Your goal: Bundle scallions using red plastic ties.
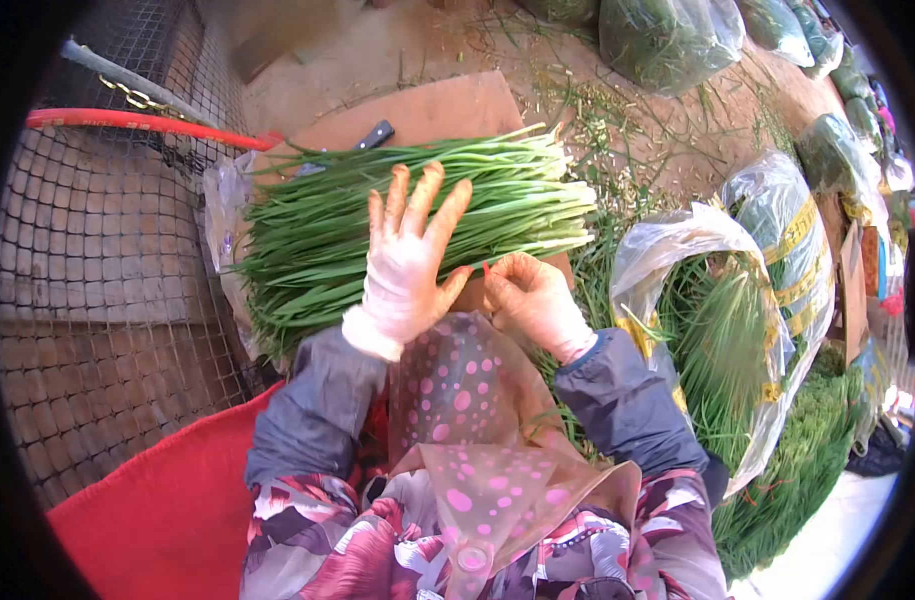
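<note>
A thick pile of long green stalks (308,225) lies across a brown board (468,100), pale cut ends to the right. My left hand (408,250), in a stained white glove, rests on the pile with its fingers spread. Just right of it, at the near edge of the pile, my right hand (533,300), gloved too, pinches a small red strip (486,268) between thumb and finger. A knife with a dark handle (376,135) lies at the far side of the pile, its blade partly hidden by stalks.
Open plastic bags of greens (723,340) stand at the right, with a large green heap (808,450) beyond. More filled bags (668,40) are at the back. Black netting (98,250) and a red bar (148,122) are at the left. Scraps litter the ground.
</note>
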Available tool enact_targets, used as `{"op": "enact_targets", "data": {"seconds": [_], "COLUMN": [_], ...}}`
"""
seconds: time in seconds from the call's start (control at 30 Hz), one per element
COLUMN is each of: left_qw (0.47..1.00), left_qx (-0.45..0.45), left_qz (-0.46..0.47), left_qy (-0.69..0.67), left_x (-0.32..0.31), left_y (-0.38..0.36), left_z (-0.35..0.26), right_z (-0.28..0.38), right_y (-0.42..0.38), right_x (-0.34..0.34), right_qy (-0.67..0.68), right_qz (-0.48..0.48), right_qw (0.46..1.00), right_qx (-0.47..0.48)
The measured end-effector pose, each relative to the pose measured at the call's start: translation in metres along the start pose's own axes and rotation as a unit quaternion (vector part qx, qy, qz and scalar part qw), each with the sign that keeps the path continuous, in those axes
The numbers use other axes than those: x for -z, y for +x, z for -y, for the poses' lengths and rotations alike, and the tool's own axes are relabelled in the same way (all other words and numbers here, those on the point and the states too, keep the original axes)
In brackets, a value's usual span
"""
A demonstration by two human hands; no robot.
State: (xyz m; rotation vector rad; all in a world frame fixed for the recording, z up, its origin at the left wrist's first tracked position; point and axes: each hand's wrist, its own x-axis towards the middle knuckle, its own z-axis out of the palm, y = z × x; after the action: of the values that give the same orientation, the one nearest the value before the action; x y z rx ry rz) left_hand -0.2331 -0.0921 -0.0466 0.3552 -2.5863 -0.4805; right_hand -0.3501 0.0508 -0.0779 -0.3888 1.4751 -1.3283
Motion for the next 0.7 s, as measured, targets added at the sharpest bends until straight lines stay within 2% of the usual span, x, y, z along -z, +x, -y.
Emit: {"op": "enact_targets", "data": {"seconds": [0.03, 0.17, 0.2, 0.23, 0.33, 0.4, 0.43, 0.5, 0.53, 0.57, 0.63, 0.7], "left_qw": [1.000, 0.977, 0.936, 0.828, 0.854, 0.913, 0.913, 0.880, 0.891, 0.890, 0.922, 0.922], "left_qx": [0.002, 0.115, 0.195, 0.323, 0.274, 0.245, 0.243, 0.310, 0.268, 0.269, 0.178, 0.176], "left_qz": [-0.007, 0.118, 0.101, 0.098, 0.044, -0.007, -0.006, 0.016, -0.029, -0.027, -0.078, -0.064], "left_qy": [-0.015, -0.138, -0.274, -0.449, -0.441, -0.325, -0.327, -0.359, -0.365, -0.366, -0.336, -0.339], "left_x": [-0.001, -0.035, -0.049, -0.062, -0.076, -0.069, -0.059, -0.044, -0.049, -0.050, -0.049, -0.047], "left_y": [-0.001, -0.028, -0.033, -0.040, -0.043, -0.042, -0.037, -0.034, -0.036, -0.036, -0.034, -0.033], "left_z": [-0.003, -0.003, 0.000, 0.004, 0.014, 0.013, 0.009, -0.001, -0.001, -0.002, -0.005, -0.006], "right_z": [-0.001, -0.016, -0.023, -0.008, 0.002, -0.014, -0.021, -0.034, -0.041, -0.047, -0.050, -0.048], "right_y": [0.004, 0.019, 0.024, 0.017, 0.015, 0.020, 0.021, 0.014, 0.012, 0.014, 0.021, 0.025], "right_x": [-0.001, -0.009, -0.010, -0.015, -0.018, -0.014, -0.010, -0.001, -0.004, -0.008, -0.009, -0.009], "right_qy": [0.023, 0.102, -0.107, -0.203, -0.233, -0.044, -0.045, -0.227, -0.325, -0.340, -0.323, -0.315], "right_qz": [-0.005, -0.001, -0.034, -0.032, -0.025, -0.070, -0.073, -0.080, -0.109, -0.115, -0.132, -0.133], "right_qw": [1.000, 0.993, 0.979, 0.966, 0.966, 0.981, 0.981, 0.944, 0.900, 0.893, 0.893, 0.890], "right_qx": [0.014, 0.056, 0.168, 0.159, 0.109, 0.176, 0.176, 0.224, 0.270, 0.272, 0.286, 0.303]}}
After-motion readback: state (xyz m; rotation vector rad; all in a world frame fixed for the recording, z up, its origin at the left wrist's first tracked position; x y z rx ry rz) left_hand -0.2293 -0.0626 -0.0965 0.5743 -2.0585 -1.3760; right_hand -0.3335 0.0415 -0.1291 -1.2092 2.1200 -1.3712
